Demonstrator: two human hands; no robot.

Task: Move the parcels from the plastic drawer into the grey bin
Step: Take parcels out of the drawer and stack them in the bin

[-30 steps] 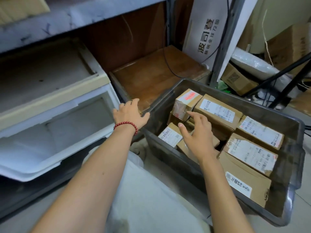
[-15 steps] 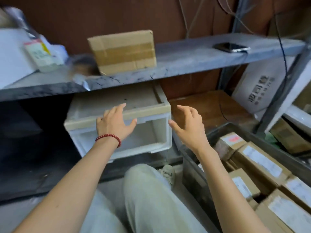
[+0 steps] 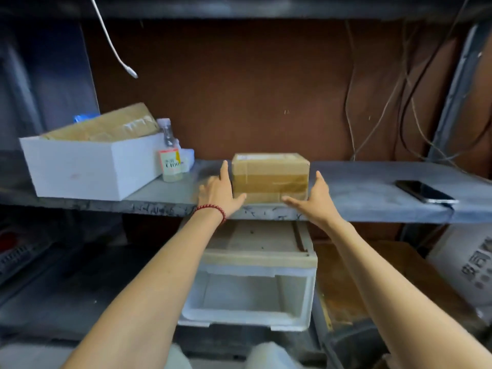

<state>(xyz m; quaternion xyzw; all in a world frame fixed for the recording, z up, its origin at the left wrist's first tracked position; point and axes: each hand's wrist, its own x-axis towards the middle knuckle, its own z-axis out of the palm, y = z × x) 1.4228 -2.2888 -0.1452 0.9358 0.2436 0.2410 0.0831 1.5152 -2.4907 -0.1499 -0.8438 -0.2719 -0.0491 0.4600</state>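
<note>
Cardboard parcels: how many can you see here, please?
2: one taped parcel on the shelf, one tilted parcel in the white box; more may hide beneath.

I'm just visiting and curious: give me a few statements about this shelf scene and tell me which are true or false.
1. A taped cardboard parcel sits on the grey shelf. True.
2. Both hands grip the phone. False: the left hand and right hand are open on either side of the parcel; the phone lies apart, further right.
3. A red bead bracelet circles the left wrist. True.
4. The plastic drawer is packed with parcels. False: none show inside.
</note>
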